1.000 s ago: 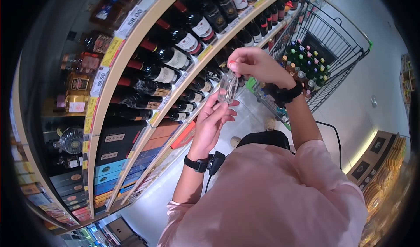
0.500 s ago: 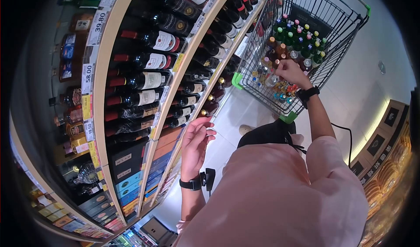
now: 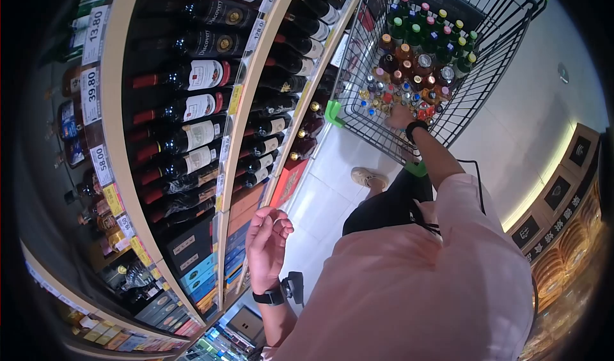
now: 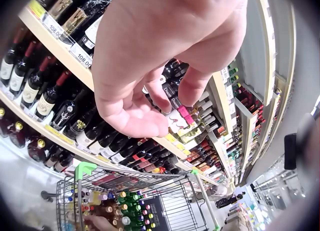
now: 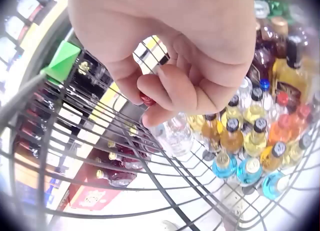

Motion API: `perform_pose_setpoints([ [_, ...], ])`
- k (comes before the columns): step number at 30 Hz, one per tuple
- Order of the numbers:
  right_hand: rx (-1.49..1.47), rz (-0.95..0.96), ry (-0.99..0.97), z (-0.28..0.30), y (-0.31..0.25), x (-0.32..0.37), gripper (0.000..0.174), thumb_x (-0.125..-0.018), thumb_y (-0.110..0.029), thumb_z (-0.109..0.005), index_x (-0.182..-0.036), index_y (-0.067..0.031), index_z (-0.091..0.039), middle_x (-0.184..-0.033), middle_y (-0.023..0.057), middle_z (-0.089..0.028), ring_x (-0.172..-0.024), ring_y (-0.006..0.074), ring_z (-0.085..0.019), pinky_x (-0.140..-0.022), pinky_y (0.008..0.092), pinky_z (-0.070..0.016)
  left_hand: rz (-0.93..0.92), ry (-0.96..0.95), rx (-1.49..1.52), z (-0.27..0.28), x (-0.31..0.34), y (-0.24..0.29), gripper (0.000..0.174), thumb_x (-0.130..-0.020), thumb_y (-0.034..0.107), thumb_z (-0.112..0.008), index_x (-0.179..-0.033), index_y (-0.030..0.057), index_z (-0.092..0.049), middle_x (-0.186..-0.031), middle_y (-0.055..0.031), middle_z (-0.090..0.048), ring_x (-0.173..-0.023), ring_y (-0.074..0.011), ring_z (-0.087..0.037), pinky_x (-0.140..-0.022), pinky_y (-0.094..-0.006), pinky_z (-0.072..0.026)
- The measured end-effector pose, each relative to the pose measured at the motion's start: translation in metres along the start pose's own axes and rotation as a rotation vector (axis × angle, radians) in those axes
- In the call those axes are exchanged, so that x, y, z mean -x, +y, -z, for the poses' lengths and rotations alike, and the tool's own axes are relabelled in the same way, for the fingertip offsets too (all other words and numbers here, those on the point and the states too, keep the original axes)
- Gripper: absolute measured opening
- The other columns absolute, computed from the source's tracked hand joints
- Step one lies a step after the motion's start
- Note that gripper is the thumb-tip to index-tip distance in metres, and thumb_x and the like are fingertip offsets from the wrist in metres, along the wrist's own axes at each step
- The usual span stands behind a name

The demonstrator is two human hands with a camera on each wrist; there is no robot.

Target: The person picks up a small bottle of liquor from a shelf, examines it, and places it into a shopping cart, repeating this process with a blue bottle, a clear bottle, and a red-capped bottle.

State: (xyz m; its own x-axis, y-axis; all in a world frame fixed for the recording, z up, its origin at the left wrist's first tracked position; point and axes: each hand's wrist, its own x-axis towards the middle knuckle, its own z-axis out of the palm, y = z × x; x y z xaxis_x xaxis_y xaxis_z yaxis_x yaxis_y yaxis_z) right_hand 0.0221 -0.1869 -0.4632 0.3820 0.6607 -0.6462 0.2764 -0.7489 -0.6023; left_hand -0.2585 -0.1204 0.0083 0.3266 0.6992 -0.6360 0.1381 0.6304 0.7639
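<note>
miniature bottle [image 5: 176, 135]: clear colourless glass, faceted body, red cap [image 5: 147, 98]. roughly upright, cap uppermost, pinched at the cap by the right hand [image 5: 175, 46]. it is low inside the wire cart [image 3: 332, 113] at the far right of the scene, close to the cart's left wall, just beside other small bottles [image 5: 235, 136] with amber and blue contents.

Beside me, wine bottles [image 3: 192, 108] lie in rows on curved shelves [image 3: 245, 83] with price tags [image 3: 89, 95], boxes [image 3: 185, 243] below
</note>
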Motion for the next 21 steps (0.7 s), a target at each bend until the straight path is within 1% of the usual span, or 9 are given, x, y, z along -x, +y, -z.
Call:
perform_pose_setpoints([
  [3, 0.009, -0.098, -0.011, -0.031, 0.028, -0.023, 0.035, -0.067, -0.024, -0.068, -0.093, 0.0008, -0.070, -0.092, 0.0218, -0.070, -0.092, 0.0350, -0.068, -0.084, 0.0421, -0.0536, 0.012, 0.050, 0.007, 0.006, 0.004, -0.005, 0.020, -0.098, 0.016, -0.054, -0.114, 0.0041, -0.056, -0.101, -0.0110, -0.061, -0.089, -0.0195, -0.058, -0.082, -0.0319, -0.0477],
  [5, 0.044, -0.128, 0.020, -0.052, 0.043, -0.033, 0.035, -0.068, -0.024, -0.070, -0.092, 0.0009, -0.070, -0.095, 0.0229, -0.069, -0.093, 0.0355, -0.068, -0.083, 0.0421, -0.0539, 0.019, 0.081, 0.009, 0.009, 0.008, -0.008, 0.019, -0.098, 0.016, -0.054, -0.113, 0.0044, -0.057, -0.101, -0.0109, -0.061, -0.089, -0.0195, -0.058, -0.082, -0.0325, -0.0478],
  [6, 0.061, -0.140, 0.037, -0.053, 0.041, -0.034, 0.035, -0.068, -0.024, -0.070, -0.092, 0.0009, -0.069, -0.096, 0.0235, -0.069, -0.093, 0.0358, -0.068, -0.083, 0.0421, -0.0540, 0.016, 0.083, 0.010, 0.014, 0.009, -0.012, 0.019, -0.098, 0.016, -0.054, -0.112, 0.0044, -0.057, -0.101, -0.0109, -0.061, -0.089, -0.0196, -0.058, -0.081, -0.0325, -0.0478],
  [9, 0.092, -0.094, 0.014, -0.056, 0.036, -0.034, 0.028, -0.073, -0.022, -0.067, -0.093, -0.0018, -0.069, -0.099, 0.0236, -0.068, -0.096, 0.0368, -0.067, -0.084, 0.0427, -0.0536, 0.027, 0.108, 0.033, 0.019, 0.012, -0.021, 0.019, -0.098, 0.017, -0.056, -0.111, 0.0047, -0.058, -0.101, -0.0108, -0.062, -0.088, -0.0200, -0.059, -0.081, -0.0326, -0.0483],
  [12, -0.010, -0.021, -0.080, -0.053, 0.027, -0.029, 0.024, -0.079, -0.016, -0.060, -0.099, -0.0058, -0.067, -0.100, 0.0223, -0.068, -0.098, 0.0368, -0.066, -0.087, 0.0432, -0.0520, 0.053, 0.143, 0.065, 0.022, 0.013, -0.029, 0.019, -0.096, 0.018, -0.058, -0.110, 0.0058, -0.059, -0.099, -0.0104, -0.063, -0.087, -0.0207, -0.060, -0.081, -0.0328, -0.0493],
  [15, 0.100, -0.036, -0.184, -0.040, 0.004, -0.020, 0.027, -0.082, -0.012, -0.054, -0.106, -0.0091, -0.066, -0.108, 0.0198, -0.067, -0.105, 0.0355, -0.064, -0.092, 0.0433, -0.0494, 0.076, 0.148, 0.066, 0.023, 0.012, -0.034, 0.018, -0.099, 0.016, -0.054, -0.111, 0.0037, -0.057, -0.101, -0.0108, -0.062, -0.087, -0.0195, -0.059, -0.081, -0.0320, -0.0479],
  [17, 0.130, -0.009, -0.173, -0.062, 0.014, -0.035, 0.032, -0.081, -0.011, -0.053, -0.111, -0.0097, -0.065, -0.113, 0.0185, -0.066, -0.109, 0.0349, -0.062, -0.095, 0.0434, -0.0483, 0.086, 0.144, 0.051, 0.020, 0.011, -0.034, 0.018, -0.099, 0.016, -0.054, -0.110, 0.0025, -0.056, -0.101, -0.0107, -0.063, -0.088, -0.0191, -0.060, -0.080, -0.0315, -0.0477],
  [21, 0.100, 0.020, -0.223, -0.066, 0.008, -0.041, 0.041, -0.080, -0.008, -0.053, -0.120, -0.0115, -0.063, -0.120, 0.0169, -0.064, -0.115, 0.0336, -0.059, -0.098, 0.0430, -0.0468, 0.097, 0.152, 0.044, 0.016, 0.008, -0.034, 0.018, -0.099, 0.017, -0.054, -0.109, 0.0021, -0.056, -0.100, -0.0104, -0.062, -0.087, -0.0187, -0.060, -0.080, -0.0311, -0.0475],
])
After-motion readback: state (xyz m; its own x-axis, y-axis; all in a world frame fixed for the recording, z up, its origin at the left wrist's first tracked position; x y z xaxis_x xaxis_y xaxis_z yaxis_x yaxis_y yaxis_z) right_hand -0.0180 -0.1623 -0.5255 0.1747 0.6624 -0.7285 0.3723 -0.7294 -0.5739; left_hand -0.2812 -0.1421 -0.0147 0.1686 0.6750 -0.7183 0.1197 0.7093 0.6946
